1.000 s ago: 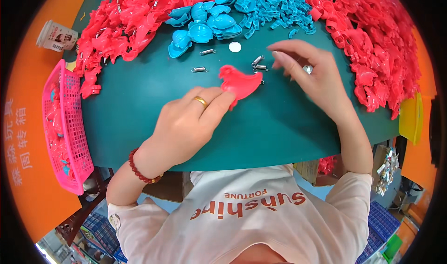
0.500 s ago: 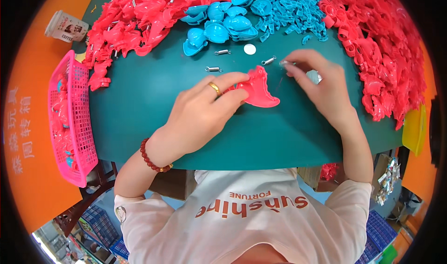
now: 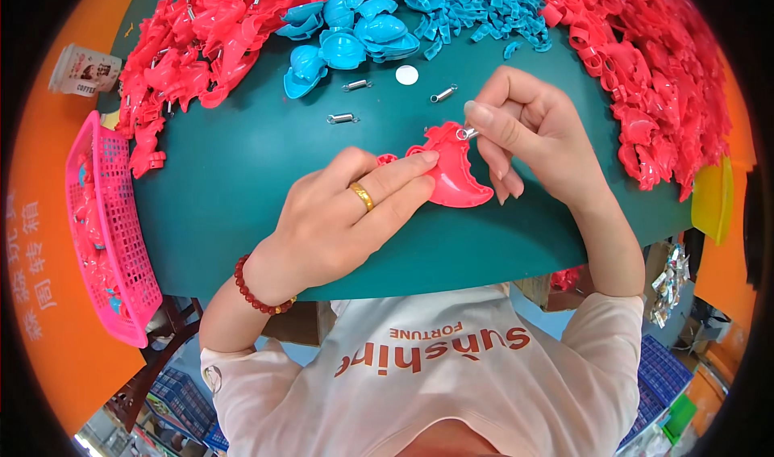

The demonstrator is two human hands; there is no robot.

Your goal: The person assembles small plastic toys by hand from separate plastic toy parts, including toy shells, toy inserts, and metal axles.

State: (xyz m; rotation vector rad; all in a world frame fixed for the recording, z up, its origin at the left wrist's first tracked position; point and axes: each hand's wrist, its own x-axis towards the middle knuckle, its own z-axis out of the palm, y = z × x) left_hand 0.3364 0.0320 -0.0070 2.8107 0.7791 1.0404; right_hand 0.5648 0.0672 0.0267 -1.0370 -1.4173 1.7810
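My left hand (image 3: 330, 211) is closed on a glossy red plastic shell (image 3: 458, 184) with a curved, pointed edge, holding it just above the green table. Between the thumb and fingers of my right hand (image 3: 532, 130) is a small metal spring (image 3: 467, 134). Its looped end meets the upper right edge of the shell; whether it is hooked on cannot be made out. Beyond my hands lie three loose springs, one spring (image 3: 343, 118) nearest my left hand, another spring (image 3: 356, 85) behind it and a third spring (image 3: 443, 94) farther right. A white disc (image 3: 407, 75) rests near them.
Red parts (image 3: 201, 45) are heaped at the far left, and a larger red heap (image 3: 661, 78) covers the right. Blue domed shells (image 3: 343, 50) and small blue pieces (image 3: 492, 9) lie between. A pink basket (image 3: 129, 231) and a paper cup (image 3: 85, 71) stand left.
My right hand has moved left with the spring, bringing it to the shell's upper edge. The shell has been turned, showing more of its smooth face. The view has shifted slightly.
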